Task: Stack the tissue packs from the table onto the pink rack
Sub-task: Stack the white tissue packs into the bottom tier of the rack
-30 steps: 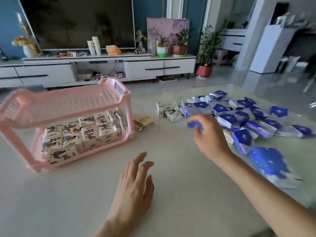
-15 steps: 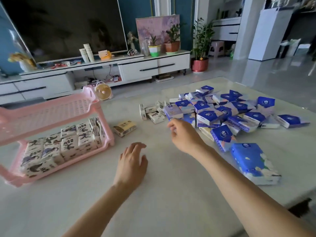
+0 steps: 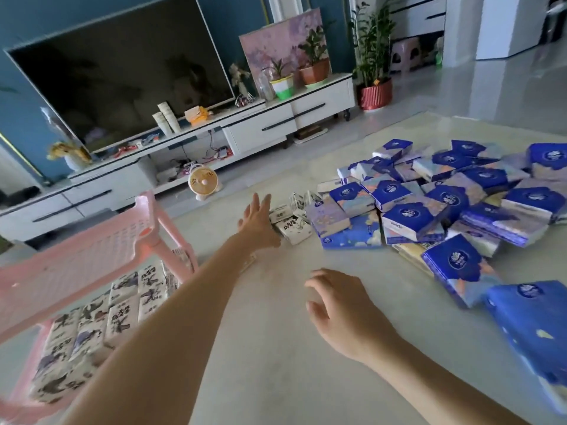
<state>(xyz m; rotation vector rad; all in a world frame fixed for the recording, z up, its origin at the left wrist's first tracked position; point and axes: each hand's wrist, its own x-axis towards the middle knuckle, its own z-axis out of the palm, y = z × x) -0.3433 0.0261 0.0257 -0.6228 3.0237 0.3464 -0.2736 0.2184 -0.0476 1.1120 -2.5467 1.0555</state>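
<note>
The left hand point(image 3: 257, 220) is extended toward the far edge of the table point(image 3: 276, 372), fingers straight and spread, holding nothing. It lies just beside the small white tissue packs point(image 3: 293, 230); contact cannot be confirmed. The right hand point(image 3: 340, 305) is over the middle of the table, fingers loosely curled, holding nothing. The pink rack point(image 3: 92, 256) stands at the left edge; its lower shelf carries rows of white patterned packs point(image 3: 122, 311). The blue tissue packs point(image 3: 408, 214) are heaped along the right edge.
</note>
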